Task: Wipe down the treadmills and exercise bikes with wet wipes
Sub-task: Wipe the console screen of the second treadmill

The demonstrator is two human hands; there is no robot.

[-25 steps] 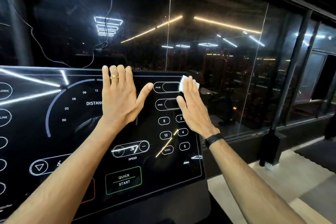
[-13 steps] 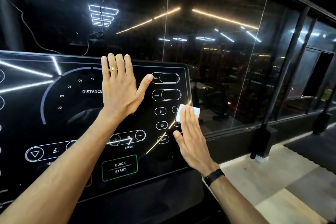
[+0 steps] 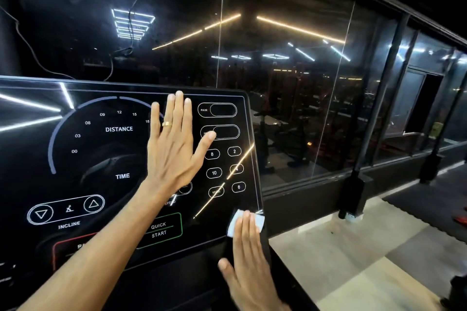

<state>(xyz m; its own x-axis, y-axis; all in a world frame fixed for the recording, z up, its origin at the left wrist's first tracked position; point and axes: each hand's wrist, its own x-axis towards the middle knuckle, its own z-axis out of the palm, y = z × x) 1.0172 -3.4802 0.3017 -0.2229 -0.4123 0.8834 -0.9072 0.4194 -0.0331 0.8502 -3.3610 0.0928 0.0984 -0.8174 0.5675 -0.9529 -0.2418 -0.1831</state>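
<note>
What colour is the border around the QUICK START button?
Green, seen in the head view: QUICK START button.

We are in a gym at night. In front of us is a treadmill screen (image 3: 121,159) with the words DISTANCE, TIME, INCLINE and QUICK START. Behind it, a big glass wall (image 3: 290,98) shows ceiling lights and an exercise bike (image 3: 267,139) on dark floor mats (image 3: 429,199).
</note>
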